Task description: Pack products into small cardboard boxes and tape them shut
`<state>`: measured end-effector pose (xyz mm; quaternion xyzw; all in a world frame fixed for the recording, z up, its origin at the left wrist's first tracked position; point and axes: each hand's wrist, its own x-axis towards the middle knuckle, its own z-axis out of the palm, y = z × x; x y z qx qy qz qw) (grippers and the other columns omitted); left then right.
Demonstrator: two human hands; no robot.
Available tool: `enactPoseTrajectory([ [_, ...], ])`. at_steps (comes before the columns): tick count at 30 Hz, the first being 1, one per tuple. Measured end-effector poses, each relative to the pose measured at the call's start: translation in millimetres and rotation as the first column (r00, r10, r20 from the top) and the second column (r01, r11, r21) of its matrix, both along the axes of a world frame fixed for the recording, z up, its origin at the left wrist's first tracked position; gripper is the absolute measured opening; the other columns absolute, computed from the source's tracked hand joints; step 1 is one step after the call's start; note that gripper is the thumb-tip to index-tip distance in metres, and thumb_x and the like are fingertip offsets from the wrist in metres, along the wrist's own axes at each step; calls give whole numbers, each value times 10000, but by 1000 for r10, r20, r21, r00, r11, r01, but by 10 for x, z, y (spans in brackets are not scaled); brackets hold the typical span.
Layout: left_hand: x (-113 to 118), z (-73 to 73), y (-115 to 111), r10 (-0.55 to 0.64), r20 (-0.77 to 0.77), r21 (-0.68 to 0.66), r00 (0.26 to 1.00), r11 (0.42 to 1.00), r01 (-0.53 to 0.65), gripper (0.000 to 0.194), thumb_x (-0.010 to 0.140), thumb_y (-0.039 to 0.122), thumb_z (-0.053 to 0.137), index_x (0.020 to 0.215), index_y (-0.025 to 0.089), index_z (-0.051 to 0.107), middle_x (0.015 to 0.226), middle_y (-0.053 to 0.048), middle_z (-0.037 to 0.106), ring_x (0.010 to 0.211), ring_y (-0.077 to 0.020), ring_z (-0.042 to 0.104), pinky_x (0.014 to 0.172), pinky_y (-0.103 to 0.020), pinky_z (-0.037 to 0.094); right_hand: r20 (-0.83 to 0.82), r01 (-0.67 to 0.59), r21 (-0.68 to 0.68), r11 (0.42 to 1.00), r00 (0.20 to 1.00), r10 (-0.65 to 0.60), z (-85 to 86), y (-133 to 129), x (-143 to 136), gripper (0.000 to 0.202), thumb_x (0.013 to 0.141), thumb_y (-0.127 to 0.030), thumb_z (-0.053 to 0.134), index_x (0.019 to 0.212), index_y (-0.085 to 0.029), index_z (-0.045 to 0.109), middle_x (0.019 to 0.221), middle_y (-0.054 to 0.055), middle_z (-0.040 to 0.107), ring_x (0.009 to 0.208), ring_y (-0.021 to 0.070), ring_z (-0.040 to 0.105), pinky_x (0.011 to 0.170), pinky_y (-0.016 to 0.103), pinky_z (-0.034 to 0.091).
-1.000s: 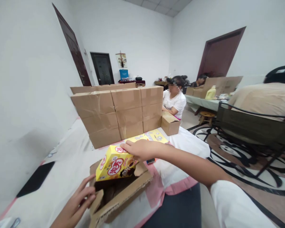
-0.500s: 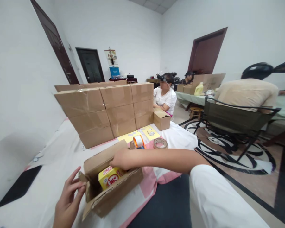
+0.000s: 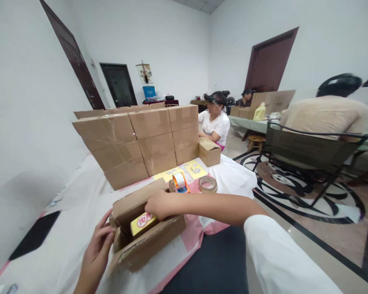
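In front of me an open cardboard box (image 3: 155,247) stands on the cloth-covered table. A yellow carton (image 3: 143,223) with red lettering lies low inside it, partly hidden by the near wall. My right hand (image 3: 159,205) reaches in over the box, its fingers closed around the carton's far end; the fingertips are mostly hidden. My left hand (image 3: 99,243) is at the box's left end, thumb and fingers pinching a cardboard flap (image 3: 115,230).
Behind the box stand an orange tape dispenser (image 3: 180,182) and a tape roll (image 3: 207,184). Stacked closed cartons (image 3: 156,141) rise behind, with a smaller box (image 3: 209,152) to their right. A person in white (image 3: 214,120) sits beyond; another person (image 3: 328,116) sits at right.
My right hand has lowered the yellow carton deeper into the box. My left hand has shifted slightly right and up along the flap. The view has turned slightly.
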<state>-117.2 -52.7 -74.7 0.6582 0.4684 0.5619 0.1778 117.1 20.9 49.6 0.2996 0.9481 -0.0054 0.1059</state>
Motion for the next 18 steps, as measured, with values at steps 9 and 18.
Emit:
enactPoseTrajectory([
  [9,199,-23,-29,80,96,-131,992,989,-67,451,929,545,537,1317,324,601,1527,-30,511,1470,-293,376,1264,-534,189,-863,259,-128,957,447,-236,124,-114,991,367,926,-241,540,1275,-232,651,1232,84,707,1200,245,594,1093,458,353],
  [18,297,-30,216,182,420,-360,889,933,-21,894,795,443,642,1581,359,224,1560,-59,441,1410,-356,459,1159,-528,409,-714,-283,-632,722,-150,-684,-950,34,905,673,653,-158,594,1310,-300,633,1371,33,639,1334,264,523,1109,436,389],
])
